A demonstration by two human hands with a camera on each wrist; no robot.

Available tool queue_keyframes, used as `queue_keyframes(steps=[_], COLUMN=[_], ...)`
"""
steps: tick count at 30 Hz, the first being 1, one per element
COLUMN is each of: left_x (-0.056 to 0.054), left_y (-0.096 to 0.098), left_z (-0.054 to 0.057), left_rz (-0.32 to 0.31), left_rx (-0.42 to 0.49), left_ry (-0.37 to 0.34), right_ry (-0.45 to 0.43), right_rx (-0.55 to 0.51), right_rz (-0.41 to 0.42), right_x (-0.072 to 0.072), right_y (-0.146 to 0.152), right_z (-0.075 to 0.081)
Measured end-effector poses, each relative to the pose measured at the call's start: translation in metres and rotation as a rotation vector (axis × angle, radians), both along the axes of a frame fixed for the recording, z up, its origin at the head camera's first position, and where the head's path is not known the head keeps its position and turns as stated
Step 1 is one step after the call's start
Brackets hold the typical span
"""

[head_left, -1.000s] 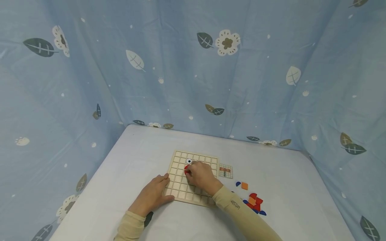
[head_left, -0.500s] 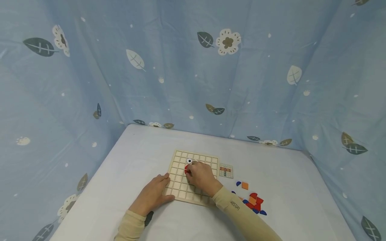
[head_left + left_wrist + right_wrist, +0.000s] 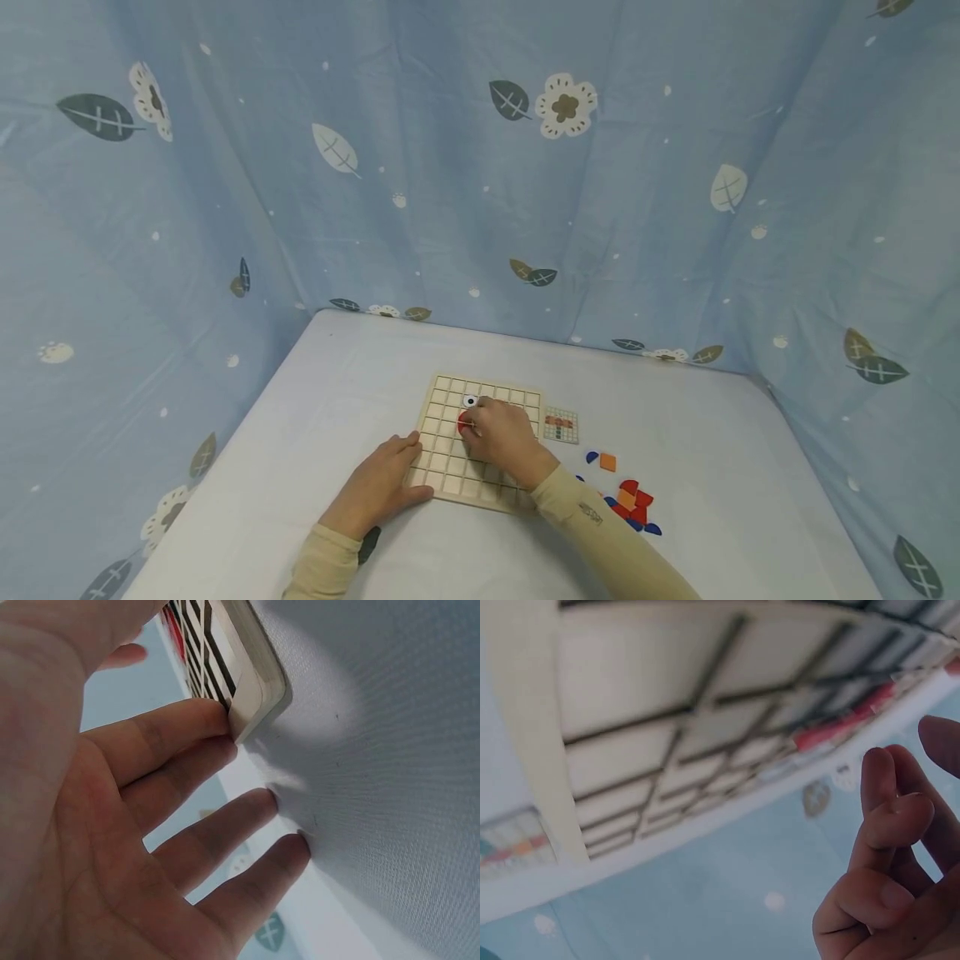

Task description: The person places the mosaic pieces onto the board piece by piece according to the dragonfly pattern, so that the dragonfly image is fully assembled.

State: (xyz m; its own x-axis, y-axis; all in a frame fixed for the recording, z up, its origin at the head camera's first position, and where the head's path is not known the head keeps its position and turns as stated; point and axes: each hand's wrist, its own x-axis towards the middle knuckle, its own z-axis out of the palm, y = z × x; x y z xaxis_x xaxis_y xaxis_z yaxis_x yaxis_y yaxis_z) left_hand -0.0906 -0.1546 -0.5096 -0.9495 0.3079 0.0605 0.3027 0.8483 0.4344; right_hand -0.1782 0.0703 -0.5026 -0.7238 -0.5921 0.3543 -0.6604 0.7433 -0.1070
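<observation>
My left hand (image 3: 380, 486) rests at the near left corner of a wooden grid board (image 3: 442, 462). Its fingers are spread and fairly straight; in the left wrist view the forefinger touches the board's edge (image 3: 259, 712). Over the board's middle is my right hand (image 3: 504, 437), fingers bent, tips beside red curved pieces (image 3: 462, 422). A white tile with a black-and-white eye (image 3: 470, 402) sits in the grid just beyond them. The right wrist view shows red pieces (image 3: 847, 718) on the grid and no piece between thumb and fingers; whether they pinch one cannot be made out.
A small pattern card (image 3: 561, 424) lies right of the board. Farther right are a blue half-round piece (image 3: 592, 457), an orange square (image 3: 607, 462) and a loose pile of red, orange and blue pieces (image 3: 637, 508). Patterned blue curtains (image 3: 450, 167) enclose the white table (image 3: 675, 433).
The right hand stays at the red pieces, with only a slight shift of its fingers. The left hand and the board hold their places.
</observation>
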Motion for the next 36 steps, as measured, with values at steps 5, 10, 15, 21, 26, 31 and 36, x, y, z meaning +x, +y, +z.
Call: queue_keyframes(steps=[5, 10, 15, 21, 26, 31, 36], left_x=[-0.001, -0.002, -0.002, -0.002, -0.003, -0.005, -0.007], left_y=[0.002, 0.002, 0.000, -0.002, -0.008, -0.018, -0.023], left_z=[-0.002, -0.004, -0.005, -0.009, -0.013, -0.016, -0.017], left_rz=[0.007, 0.004, -0.003, -0.022, -0.040, -0.029, -0.062], left_rx=[0.001, -0.003, -0.030, -0.059, -0.055, -0.021, 0.003], left_ry=[-0.006, -0.011, 0.009, 0.052, 0.095, 0.077, 0.063], right_ry=[-0.033, -0.033, -0.057, -0.024, -0.086, -0.189, -0.337], right_rx=[-0.051, -0.092, -0.117, -0.167, -0.175, -0.152, -0.086], right_rz=[-0.038, -0.080, -0.171, -0.234, -0.313, -0.411, -0.498], right_x=[0.011, 0.023, 0.037, 0.052, 0.061, 0.063, 0.068], right_y=[0.012, 0.035, 0.063, 0.104, 0.139, 0.173, 0.204], right_z=[0.021, 0.034, 0.037, 0.033, 0.028, 0.020, 0.015])
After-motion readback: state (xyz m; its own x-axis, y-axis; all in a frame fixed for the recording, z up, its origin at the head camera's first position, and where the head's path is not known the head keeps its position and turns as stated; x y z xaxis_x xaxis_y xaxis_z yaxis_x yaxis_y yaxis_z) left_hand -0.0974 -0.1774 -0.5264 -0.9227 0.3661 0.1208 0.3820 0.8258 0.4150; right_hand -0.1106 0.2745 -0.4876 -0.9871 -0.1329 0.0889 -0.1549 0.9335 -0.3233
